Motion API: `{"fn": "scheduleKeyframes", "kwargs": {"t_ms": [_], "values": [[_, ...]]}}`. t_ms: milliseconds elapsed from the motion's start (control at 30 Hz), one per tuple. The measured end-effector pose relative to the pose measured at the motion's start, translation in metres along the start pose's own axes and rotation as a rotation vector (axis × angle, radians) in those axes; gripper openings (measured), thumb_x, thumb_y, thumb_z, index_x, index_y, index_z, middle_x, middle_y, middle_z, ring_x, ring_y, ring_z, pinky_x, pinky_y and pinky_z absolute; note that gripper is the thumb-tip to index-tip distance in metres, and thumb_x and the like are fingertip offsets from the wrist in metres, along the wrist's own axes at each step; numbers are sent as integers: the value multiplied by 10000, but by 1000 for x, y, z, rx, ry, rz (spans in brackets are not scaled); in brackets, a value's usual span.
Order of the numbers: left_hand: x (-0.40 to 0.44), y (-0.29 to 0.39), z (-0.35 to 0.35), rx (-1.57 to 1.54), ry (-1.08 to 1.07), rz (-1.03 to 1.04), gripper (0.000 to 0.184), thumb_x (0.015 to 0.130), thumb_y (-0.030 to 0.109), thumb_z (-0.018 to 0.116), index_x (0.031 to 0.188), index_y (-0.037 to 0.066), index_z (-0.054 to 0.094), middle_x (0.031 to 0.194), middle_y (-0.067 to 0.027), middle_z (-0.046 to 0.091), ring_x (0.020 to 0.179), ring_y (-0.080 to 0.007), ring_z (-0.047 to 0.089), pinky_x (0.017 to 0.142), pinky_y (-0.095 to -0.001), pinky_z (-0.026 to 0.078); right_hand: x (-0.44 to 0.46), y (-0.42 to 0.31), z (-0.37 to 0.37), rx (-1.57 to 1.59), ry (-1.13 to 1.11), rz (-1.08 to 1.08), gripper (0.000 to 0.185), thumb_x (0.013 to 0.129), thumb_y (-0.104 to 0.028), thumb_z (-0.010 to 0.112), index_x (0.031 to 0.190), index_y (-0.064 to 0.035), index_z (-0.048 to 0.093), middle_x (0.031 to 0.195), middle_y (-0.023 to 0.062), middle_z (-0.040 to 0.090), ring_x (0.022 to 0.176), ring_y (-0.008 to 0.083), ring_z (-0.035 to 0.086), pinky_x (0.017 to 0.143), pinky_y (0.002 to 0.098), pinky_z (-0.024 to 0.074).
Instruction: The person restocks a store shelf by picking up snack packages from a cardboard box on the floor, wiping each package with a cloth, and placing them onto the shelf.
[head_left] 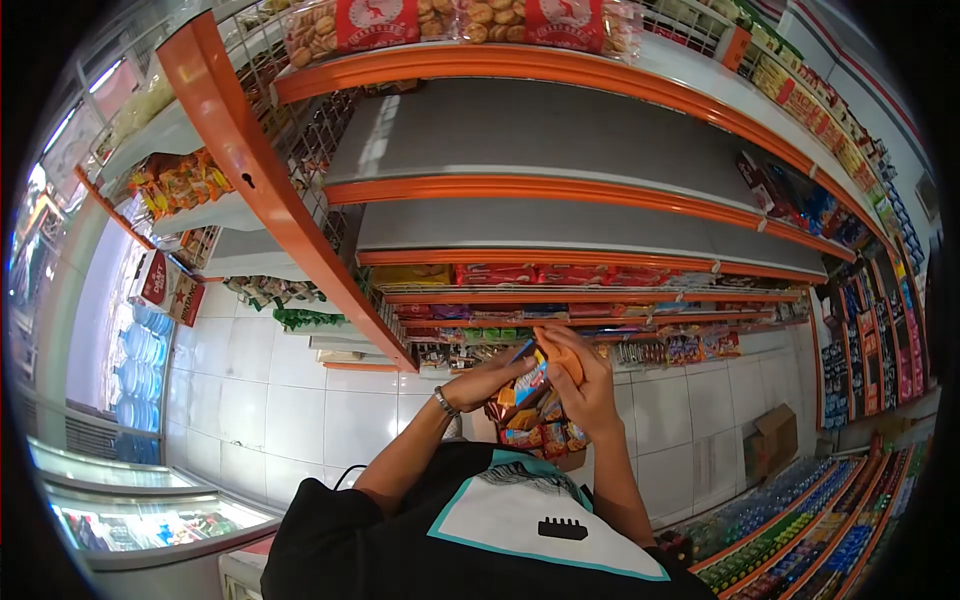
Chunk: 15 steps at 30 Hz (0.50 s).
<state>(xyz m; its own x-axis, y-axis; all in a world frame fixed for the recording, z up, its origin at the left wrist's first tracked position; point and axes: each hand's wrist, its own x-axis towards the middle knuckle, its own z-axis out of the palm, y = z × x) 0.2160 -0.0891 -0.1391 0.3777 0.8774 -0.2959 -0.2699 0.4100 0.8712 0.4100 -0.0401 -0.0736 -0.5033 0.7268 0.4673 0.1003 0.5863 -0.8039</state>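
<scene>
My left hand [484, 384] is closed around the near left side of a brown snack box [523, 388] with a blue and white label. The box is tilted in front of my chest. On its right, my right hand [588, 382] is closed on a soft orange piece that looks like a cloth [561, 352], pressed against the box. My fingers cover part of both things. Just below my hands, several snack packs [548, 438] in orange, red and brown wrappers lie in a carton, mostly hidden by my arms and shirt.
An orange-edged shelf rack [560, 190] stands ahead, with bare grey upper boards and packed lower rows. Biscuit bags [375, 25] sit on its top. An open cardboard box [772, 437] rests on the tiled floor at right, near bottle racks [800, 530]. A glass-topped freezer [150, 520] is at left.
</scene>
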Motion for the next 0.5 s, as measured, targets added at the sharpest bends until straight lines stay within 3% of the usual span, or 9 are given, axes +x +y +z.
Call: {"fn": "scheduleKeyframes", "kwargs": {"t_ms": [100, 133, 167, 233, 267, 367, 433, 467, 500], "values": [[-7, 3, 1, 112, -45, 44, 775, 983, 510, 555, 1558, 90, 247, 1467, -101, 445, 1306, -178, 456, 1062, -303, 394, -2, 11, 1, 301, -28, 79, 401, 952, -281, 655, 1208, 26, 642, 1258, 197, 639, 1189, 298, 609, 981, 390, 485], [-8, 5, 1, 76, -64, 45, 760, 990, 499, 547, 1557, 88, 251, 1465, -103, 447, 1307, -176, 454, 1066, -308, 390, 1, 11, 5, 372, 48, 49, 376, 982, -312, 611, 1194, -5, 662, 1082, 143, 694, 1015, 214, 670, 851, 341, 532], [-9, 6, 0, 40, -85, 45, 745, 997, 489, 540, 1556, 86, 254, 1463, -105, 449, 1309, -174, 453, 1071, -313, 387, 0, 12, 4, 375, 46, 46, 376, 982, -312, 611, 1194, -5, 662, 1082, 143, 694, 1015, 214, 670, 851, 341, 532], [-2, -6, -11, 90, -62, 70, 724, 1005, 467, 536, 1554, 87, 256, 1424, -102, 490, 1263, -168, 498, 1037, -311, 428, -8, 22, -3, 538, -9, 350, 363, 1021, -340, 537, 1165, -39, 681, 848, 51, 667, 753, 113, 632, 659, 294, 503], [-3, -7, -14, 35, -74, 37, 728, 1004, 464, 539, 1556, 86, 250, 1408, -97, 505, 1233, -165, 523, 1012, -308, 453, -14, 43, 3, 625, 27, 300, 373, 1038, -367, 492, 1142, -71, 693, 723, -2, 597, 596, 69, 517, 548, 283, 423], [-11, -6, -15, -87, -90, 1, 683, 1004, 441, 549, 1521, 63, 311, 1360, -95, 546, 1154, -145, 577, 944, -300, 510, -11, 50, 0, 737, 100, 478, 354, 1032, -369, 507, 1101, -78, 697, 747, -11, 608, 634, 70, 548, 567, 277, 443], [-14, -11, -17, -223, -59, 19, 580, 1005, 423, 554, 1423, 36, 441, 1285, -92, 597, 1114, -131, 602, 929, -298, 522, -8, 47, 13, 694, 165, 504, 365, 1024, -400, 517, 1079, -82, 689, 798, -6, 626, 711, 64, 577, 620, 270, 465], [-13, -16, -16, -361, -3, 35, 477, 1008, 415, 550, 1296, 35, 543, 1173, -78, 654, 1017, -135, 653, 869, -290, 552, -10, 46, 20, 661, 295, 535, 381, 1017, -401, 519, 1101, -58, 664, 870, 23, 641, 780, 110, 606, 696, 291, 492], [0, -39, -40, -559, -202, 73, 448, 1010, 426, 540, 1247, 47, 573, 1107, -63, 682, 944, -157, 690, 814, -305, 581, -14, 45, 25, 624, 425, 566, 402, 1011, -402, 521, 1124, -35, 639, 942, 52, 656, 849, 156, 635, 773, 311, 519]]}}
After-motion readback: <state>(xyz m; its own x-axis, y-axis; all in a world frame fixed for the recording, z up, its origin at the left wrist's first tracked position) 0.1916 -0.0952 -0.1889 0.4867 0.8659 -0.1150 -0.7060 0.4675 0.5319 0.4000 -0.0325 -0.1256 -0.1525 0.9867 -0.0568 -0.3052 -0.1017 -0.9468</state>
